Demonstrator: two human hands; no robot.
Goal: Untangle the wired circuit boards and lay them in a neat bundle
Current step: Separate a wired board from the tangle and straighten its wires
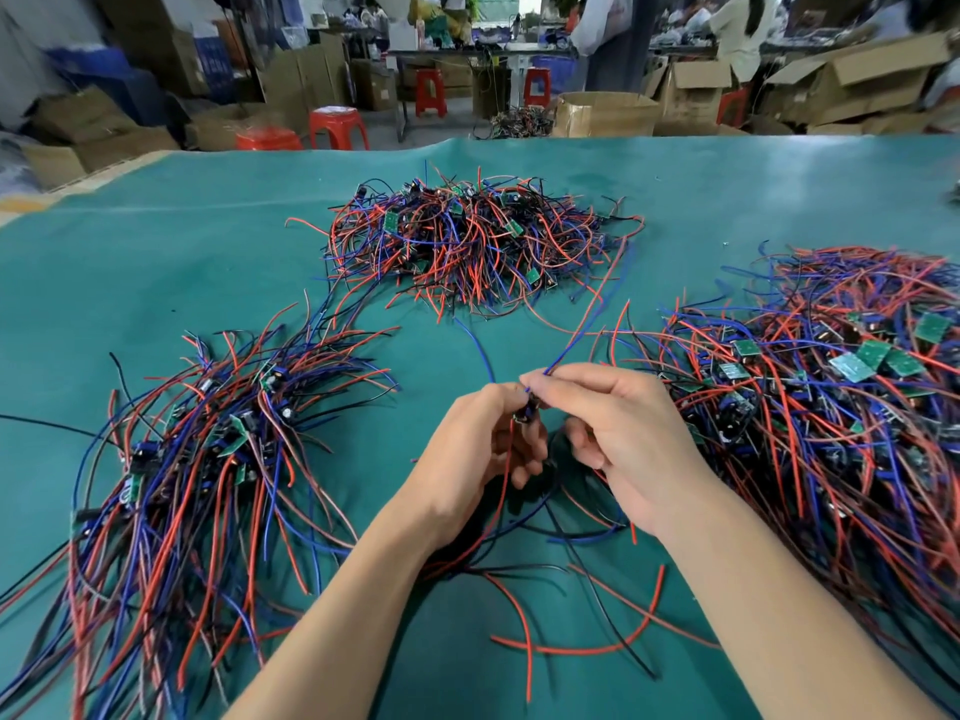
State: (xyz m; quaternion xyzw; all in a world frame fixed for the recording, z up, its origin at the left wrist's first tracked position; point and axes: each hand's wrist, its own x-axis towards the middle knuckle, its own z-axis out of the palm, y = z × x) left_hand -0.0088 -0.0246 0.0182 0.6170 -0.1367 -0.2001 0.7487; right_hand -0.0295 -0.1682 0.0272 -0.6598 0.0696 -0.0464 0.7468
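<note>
We observe both hands meeting above the green mat (156, 262), which we take as our landmark. The left hand (467, 459) has its fingers curled around a small dark wired circuit board (530, 412), with the thumb and forefinger closed at its top. The right hand (618, 433) pinches a blue wire (587, 330) just above that board, thumb against forefinger; its remaining fingers curl loosely beneath. The blue wire runs up and away toward the mat's far side. Red, black and blue leads (519, 517) trail from the held board down onto the mat's near centre, beneath both wrists.

We note three heaps on the mat. At the mat's left side lies a bundle (197, 459) whose wires mostly run one way, boards gathered near its middle. At the mat's far centre sits a tangled heap (467, 241). At the mat's right side spreads the largest heap (831, 397), with several green boards lying face up on top.

Beyond the mat's far edge we record an open cardboard box (605, 114); its contents cannot be seen. Just left of that box, a mound of wires (519, 122) rests. Further cartons (857, 70) stand open beyond the mat's far right corner, their contents not discernible. Red stools (337, 127) stand beyond the far left.
</note>
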